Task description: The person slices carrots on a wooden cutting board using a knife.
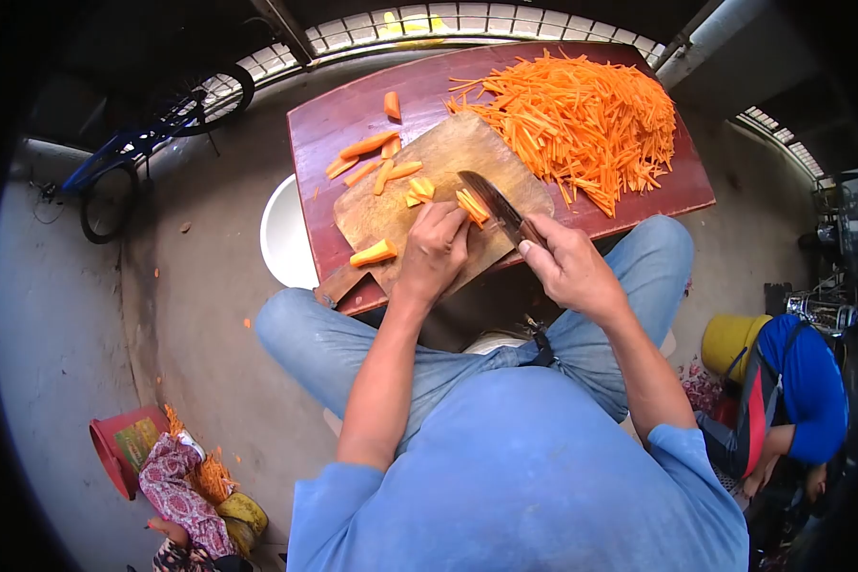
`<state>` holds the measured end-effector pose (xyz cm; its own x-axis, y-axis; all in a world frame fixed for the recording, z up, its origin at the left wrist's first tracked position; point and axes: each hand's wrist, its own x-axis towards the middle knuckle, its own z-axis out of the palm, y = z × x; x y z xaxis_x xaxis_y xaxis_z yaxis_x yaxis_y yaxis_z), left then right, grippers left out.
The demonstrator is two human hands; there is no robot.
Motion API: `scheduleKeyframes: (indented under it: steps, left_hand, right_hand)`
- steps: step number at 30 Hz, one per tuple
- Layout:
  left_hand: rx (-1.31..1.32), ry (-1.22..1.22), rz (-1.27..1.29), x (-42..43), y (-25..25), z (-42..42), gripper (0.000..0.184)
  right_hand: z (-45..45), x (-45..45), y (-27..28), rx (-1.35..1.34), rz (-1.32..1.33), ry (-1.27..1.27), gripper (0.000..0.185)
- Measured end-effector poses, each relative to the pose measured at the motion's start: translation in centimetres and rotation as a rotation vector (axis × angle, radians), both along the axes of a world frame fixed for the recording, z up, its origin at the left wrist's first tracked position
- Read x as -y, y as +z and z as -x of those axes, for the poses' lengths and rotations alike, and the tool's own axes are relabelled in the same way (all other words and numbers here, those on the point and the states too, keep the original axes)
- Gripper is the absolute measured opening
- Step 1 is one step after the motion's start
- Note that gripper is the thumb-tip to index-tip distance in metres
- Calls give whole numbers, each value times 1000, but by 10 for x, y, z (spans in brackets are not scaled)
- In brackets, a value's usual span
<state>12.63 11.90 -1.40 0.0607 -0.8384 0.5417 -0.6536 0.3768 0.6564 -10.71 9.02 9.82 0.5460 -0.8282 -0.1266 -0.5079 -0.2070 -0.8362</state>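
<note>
My right hand (574, 268) is wrapped round the handle of a kitchen knife (494, 208), its dark blade angled up and left over the wooden cutting board (496, 157). Just left of the blade, the curled fingers of my left hand (436, 250) press on cut carrot sticks (472, 207); the fingertips are partly hidden. Shorter carrot pieces (419, 192) lie on the board above my left knuckles. A thick carrot chunk (374, 253) rests near the board's left edge. Several carrot lengths (365, 145) lie at the upper left, and a large heap of carrot strips (582, 124) spreads across the right.
The board lies on a dark red table (319, 124). A wooden handle (338, 284) pokes out by its lower left corner. Beside the table is a white basin (286, 234). A blue bicycle (114, 164) stands far left. Other people sit at lower left (186, 486) and right (810, 381).
</note>
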Motion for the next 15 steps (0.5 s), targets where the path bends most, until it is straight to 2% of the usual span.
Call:
scheduleKeyframes:
  steps: [3,7,11,13,15]
  left_hand:
    - [-18,6,27,3,-1,2,18]
    - [-83,63,50,3,-1,-1,17]
    - [-217,225,96,-1,0,-2,17]
    - [-189,232,111,-1,2,-4,16]
    - [-143,225,137,-2,3,-3,15]
  right_hand:
    - [1,4,-22,75,119,47,24]
    - [-1,-4,-18,157,101,-12,17]
    - [-3,-6,-34,123,-224,39,15]
    - [-10,-10,-22,180,-446,42,16]
    - [-8,1,-32,201,-480,40,14]
